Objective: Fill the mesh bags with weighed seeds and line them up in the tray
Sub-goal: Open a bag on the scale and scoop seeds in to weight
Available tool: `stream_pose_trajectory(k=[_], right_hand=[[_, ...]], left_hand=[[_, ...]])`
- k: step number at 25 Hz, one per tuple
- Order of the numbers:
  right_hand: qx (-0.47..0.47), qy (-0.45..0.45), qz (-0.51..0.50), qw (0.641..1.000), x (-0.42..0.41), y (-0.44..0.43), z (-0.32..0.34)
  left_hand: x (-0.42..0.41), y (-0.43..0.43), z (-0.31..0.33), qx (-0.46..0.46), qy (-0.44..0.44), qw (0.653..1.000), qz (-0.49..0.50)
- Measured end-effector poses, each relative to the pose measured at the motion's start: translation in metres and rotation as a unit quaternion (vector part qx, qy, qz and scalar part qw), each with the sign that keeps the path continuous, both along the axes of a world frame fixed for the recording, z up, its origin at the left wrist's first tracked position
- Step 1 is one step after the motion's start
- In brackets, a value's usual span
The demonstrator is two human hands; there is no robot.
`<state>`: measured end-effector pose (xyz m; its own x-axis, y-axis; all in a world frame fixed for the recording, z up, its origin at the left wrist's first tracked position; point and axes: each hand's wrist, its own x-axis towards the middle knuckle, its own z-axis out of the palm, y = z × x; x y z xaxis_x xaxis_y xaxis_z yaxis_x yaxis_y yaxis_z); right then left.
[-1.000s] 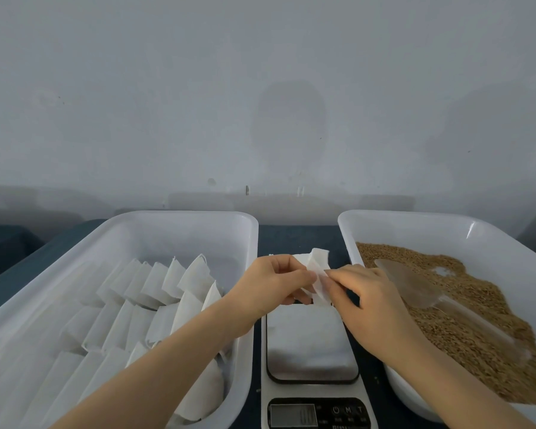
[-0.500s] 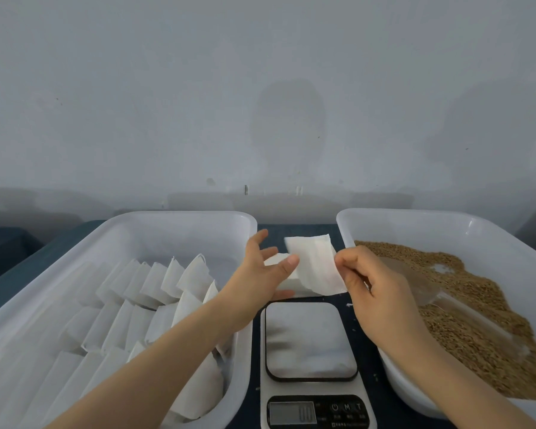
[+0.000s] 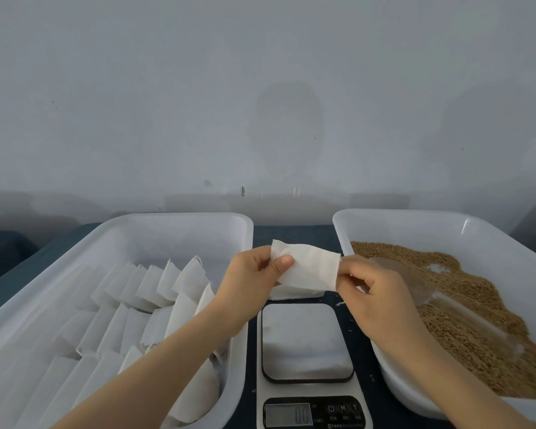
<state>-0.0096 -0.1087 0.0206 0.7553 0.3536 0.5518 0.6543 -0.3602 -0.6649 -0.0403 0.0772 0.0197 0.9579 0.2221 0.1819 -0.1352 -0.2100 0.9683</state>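
An empty white mesh bag is stretched flat in the air above the far end of the scale. My left hand pinches its left end with thumb on top. My right hand pinches its right edge. Behind and below the bag lies a small stack of empty bags on the dark table. The left white tray holds several filled bags lined in rows. The right white tray holds brown seeds with a clear scoop lying on them.
The scale's display sits at the near edge, and its steel platform carries nothing. A grey wall rises just behind the trays. A strip of dark table shows between the two trays.
My left hand let go, opened, then took the bag's left end again. The bag, first crumpled between both hands, is now spread out flat between them.
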Motion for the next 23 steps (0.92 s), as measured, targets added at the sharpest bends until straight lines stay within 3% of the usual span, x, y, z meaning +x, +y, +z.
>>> stream_pose_trajectory(k=[2,9,11,13,15,17,23], right_hand=[[0.004,0.055,-0.015,0.998,0.001,-0.001,0.001],[0.052,0.138,-0.022,0.989,0.0,-0.003,0.007],[0.046,0.137,-0.029,0.989,-0.001,-0.002,0.007],[0.035,0.127,-0.026,0.991,-0.002,-0.001,0.007],[0.009,0.107,-0.019,0.994,-0.002,0.0,0.005],[-0.027,0.078,-0.008,0.997,-0.001,0.0,0.002],[-0.067,0.035,0.007,0.997,0.0,0.002,-0.004]], left_hand=[[-0.002,-0.002,0.001,0.057,-0.022,0.998,0.008],[0.001,-0.003,0.001,0.042,-0.045,0.996,0.071],[-0.002,-0.003,0.001,0.121,-0.079,0.985,0.099],[-0.007,-0.002,0.0,0.295,-0.174,0.935,0.092],[-0.005,-0.007,-0.004,0.444,-0.246,0.86,0.049],[-0.005,-0.016,-0.007,0.507,-0.242,0.827,-0.007],[-0.004,-0.013,-0.012,0.471,-0.229,0.852,0.001]])
